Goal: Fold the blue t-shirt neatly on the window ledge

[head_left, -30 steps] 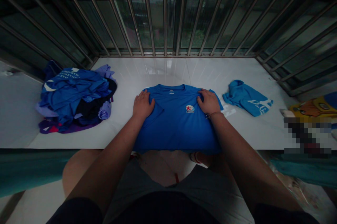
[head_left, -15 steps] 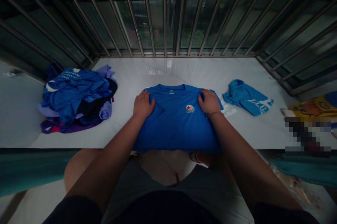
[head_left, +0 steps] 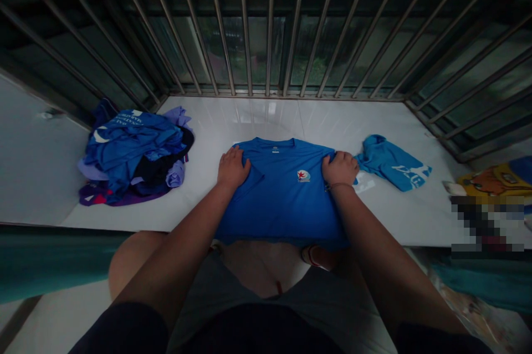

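Observation:
A blue T-shirt with a small star badge on its chest lies spread face up, its collar toward the window and its lower edge at the ledge's front. My left hand rests on the shirt's left shoulder, fingers laid over the fabric and thumb apart. The sleeve beside it is folded inward over the body. At the opposite shoulder my right hand, with a thin bracelet at the wrist, has its fingers curled onto the sleeve. That sleeve is mostly covered by the hand.
To the left, a heap of blue, black and purple clothes sits on the white ledge. A lighter blue folded garment with white print lies right of the shirt. Metal bars enclose the back. A yellow item is at far right.
My right hand has shifted slightly outward, and its fingers are now more curled over the sleeve. My left hand stays at its shoulder. The whole view has tilted a little.

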Demonstrator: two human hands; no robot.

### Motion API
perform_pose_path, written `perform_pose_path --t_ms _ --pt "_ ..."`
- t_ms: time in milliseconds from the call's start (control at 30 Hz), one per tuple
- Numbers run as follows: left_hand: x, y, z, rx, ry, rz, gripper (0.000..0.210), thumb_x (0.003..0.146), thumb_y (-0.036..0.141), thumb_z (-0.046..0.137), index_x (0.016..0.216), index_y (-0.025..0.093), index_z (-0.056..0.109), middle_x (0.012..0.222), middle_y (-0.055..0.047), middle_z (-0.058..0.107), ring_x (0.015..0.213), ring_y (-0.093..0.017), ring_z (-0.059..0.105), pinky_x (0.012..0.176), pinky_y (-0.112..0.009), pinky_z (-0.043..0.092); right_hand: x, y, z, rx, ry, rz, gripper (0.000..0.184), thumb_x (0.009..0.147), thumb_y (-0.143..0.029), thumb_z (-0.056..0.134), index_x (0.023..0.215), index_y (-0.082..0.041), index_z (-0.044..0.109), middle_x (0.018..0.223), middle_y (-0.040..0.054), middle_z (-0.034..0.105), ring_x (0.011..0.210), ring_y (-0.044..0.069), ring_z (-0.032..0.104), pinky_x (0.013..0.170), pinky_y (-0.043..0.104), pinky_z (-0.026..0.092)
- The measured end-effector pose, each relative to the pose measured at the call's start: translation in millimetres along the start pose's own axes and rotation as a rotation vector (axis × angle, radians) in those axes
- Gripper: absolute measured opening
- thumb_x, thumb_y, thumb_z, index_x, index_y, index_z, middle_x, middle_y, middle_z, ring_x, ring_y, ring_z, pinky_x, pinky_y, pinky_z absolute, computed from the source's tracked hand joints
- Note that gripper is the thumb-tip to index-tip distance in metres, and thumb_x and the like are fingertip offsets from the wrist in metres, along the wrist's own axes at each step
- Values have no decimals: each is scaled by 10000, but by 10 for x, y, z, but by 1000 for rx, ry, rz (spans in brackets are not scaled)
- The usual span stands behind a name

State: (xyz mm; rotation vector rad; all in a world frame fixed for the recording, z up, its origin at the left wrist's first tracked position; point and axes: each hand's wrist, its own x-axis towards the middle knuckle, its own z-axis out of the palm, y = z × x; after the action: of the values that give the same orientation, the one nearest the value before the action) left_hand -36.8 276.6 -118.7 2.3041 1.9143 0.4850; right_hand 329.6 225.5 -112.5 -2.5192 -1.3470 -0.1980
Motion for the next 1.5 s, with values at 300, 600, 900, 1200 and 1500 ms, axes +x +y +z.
perform_pose_path --t_ms 300,600,900,1200,1500 --pt "-4 18 -15 -8 -1 -7 556 1106 397 520 1570 126 662 1769 -198 551 1657 -387 501 1395 -598 366 8 -60 -170 -62 -152 -53 397 1133 -348 456 1357 -113 683 1292 259 750 1196 385 711 956 457 526" --pt "-5 13 -26 -21 -19 -16 562 1111 397 528 1584 119 649 1778 -203 538 1671 -383 477 1411 -578 336 16 -63 -192 -89 -184 -56 394 1129 -371 467 1367 -125 663 1240 241 789 1123 361 750 898 415 520" --pt "-5 -15 8 -42 11 1 550 1097 403 532 1558 135 666 1752 -202 571 1651 -394 503 1395 -605 358 10 -70 -218 -88 -184 -64 393 1130 -370 460 1360 -126 665 1234 243 798 1118 370 760 879 418 517" --pt "9 -37 33 -32 23 10 538 1093 411 536 1537 145 685 1742 -192 585 1628 -393 532 1384 -604 381 24 -39 -174 -70 -171 -72 404 1132 -372 461 1367 -121 673 1231 249 794 1109 367 759 890 417 522" --pt "10 -43 39 -24 35 14 534 1092 408 544 1539 152 687 1730 -190 598 1615 -394 546 1376 -601 399 28 -38 -172 -73 -173 -69 380 1131 -374 471 1338 -133 680 1212 238 805 1113 374 769 872 409 515"
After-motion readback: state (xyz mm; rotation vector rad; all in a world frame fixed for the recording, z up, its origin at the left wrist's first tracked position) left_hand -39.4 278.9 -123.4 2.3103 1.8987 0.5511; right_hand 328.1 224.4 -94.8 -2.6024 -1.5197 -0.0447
